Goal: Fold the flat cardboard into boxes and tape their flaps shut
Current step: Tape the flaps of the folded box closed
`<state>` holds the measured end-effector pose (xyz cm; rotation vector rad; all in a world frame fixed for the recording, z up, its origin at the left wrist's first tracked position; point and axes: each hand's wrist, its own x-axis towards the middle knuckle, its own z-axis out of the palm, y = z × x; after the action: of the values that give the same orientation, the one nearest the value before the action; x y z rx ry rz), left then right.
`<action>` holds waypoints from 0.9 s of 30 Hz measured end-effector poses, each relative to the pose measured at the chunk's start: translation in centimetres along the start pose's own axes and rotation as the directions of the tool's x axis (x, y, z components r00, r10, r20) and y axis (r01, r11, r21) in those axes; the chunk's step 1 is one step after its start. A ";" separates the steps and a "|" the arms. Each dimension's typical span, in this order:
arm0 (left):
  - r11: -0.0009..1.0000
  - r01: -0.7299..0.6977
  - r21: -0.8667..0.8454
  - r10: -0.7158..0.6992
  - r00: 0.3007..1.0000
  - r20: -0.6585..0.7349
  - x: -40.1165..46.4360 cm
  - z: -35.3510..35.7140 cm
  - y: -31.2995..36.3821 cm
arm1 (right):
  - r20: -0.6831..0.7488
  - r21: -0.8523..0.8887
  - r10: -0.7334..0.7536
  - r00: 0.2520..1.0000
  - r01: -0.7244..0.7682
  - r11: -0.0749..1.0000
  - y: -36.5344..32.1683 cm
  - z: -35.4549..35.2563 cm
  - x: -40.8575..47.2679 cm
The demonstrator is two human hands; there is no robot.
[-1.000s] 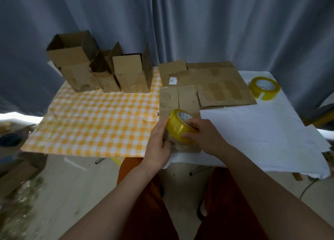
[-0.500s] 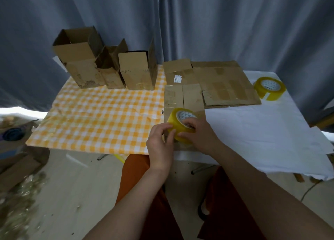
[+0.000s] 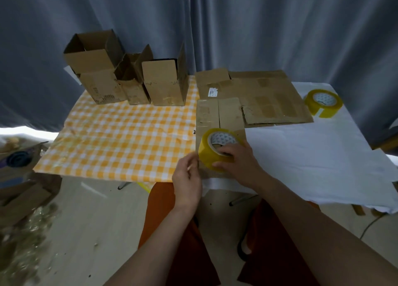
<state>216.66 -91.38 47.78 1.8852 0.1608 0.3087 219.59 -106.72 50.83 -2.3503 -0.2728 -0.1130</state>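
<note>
Two hands meet at a yellow roll of clear packing tape point(image 3: 212, 151) standing on a flat brown cardboard blank point(image 3: 219, 122) near the front edge of the tabletop point(image 3: 312, 156). The right hand point(image 3: 237, 158) grips the roll, fingers curled into its core and thumb along its outer face. The left hand point(image 3: 187, 178), just left of the roll, has its fingertips pinched together at the roll's edge; whether they hold a tape end is too small to tell. The blank's near part is hidden by the hands. Behind the roll lie larger flattened cardboard sheets point(image 3: 265, 96); far left of them stand three open-topped cardboard boxes point(image 3: 127, 78) on an orange-checked cloth point(image 3: 120, 143). A second yellow tape roll point(image 3: 323, 102) sits on white cloth, far right. Grey curtains point(image 3: 258, 27) hang behind.
</note>
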 end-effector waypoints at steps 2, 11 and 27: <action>1.000 0.016 -0.021 -0.015 0.998 0.056 -0.3 0.1 -0.4 | 0.015 0.020 -0.006 1.000 0.006 1.000 0.1 0.0 0.1; 0.994 -0.060 -0.093 0.058 0.998 -0.024 -0.3 0.5 -0.3 | 0.046 0.014 -0.002 0.999 0.002 1.000 0.4 0.2 -0.4; 0.994 -0.090 0.068 0.099 0.985 -0.139 1.9 1.3 1.5 | 0.049 -0.195 -0.093 0.994 0.101 0.976 0.3 0.4 -0.7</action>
<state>218.76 -92.56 49.06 1.9355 0.1789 0.5092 219.00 -106.76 50.30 -2.5384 -0.4129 -0.1460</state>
